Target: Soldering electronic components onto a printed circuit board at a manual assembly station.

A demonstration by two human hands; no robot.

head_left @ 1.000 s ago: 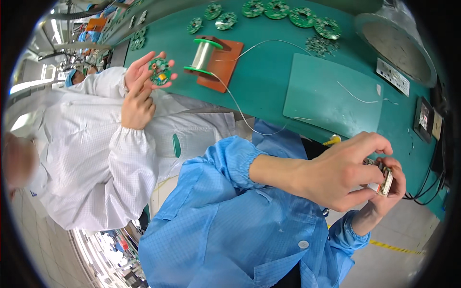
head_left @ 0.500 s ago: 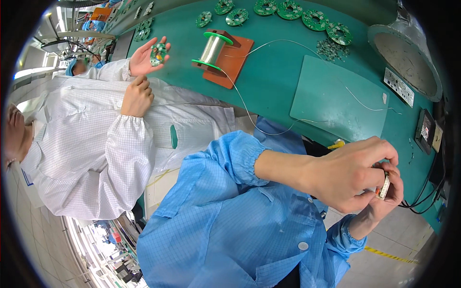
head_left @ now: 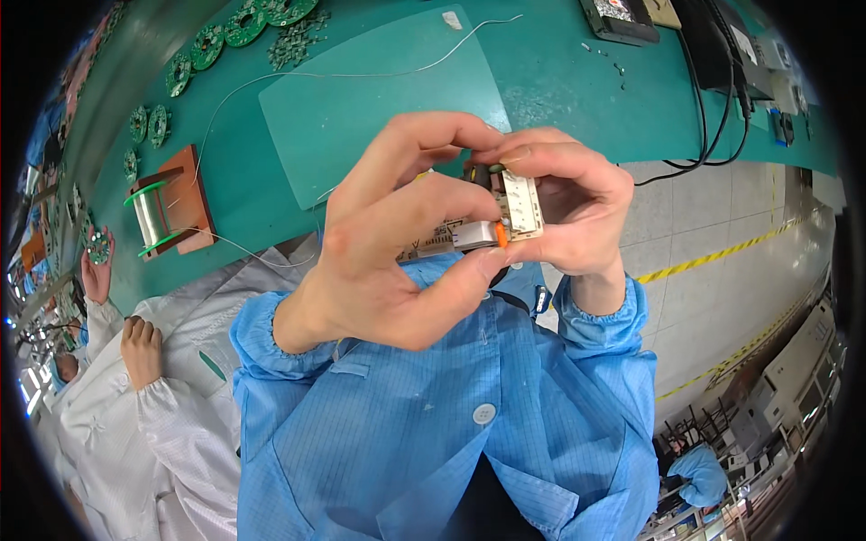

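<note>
Pinched from both sides, the small circuit assembly (head_left: 522, 200) sits between the left hand (head_left: 383, 239) and right hand (head_left: 586, 203), before the blue smock (head_left: 406, 415), where uneven finger pressure (an orange part (head_left: 502, 235) lies within the grip) could strain a component or let it slip.

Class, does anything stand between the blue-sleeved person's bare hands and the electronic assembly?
Nothing visible does: the left hand and right hand both touch the electronic assembly directly, though they hide part of it.
</note>
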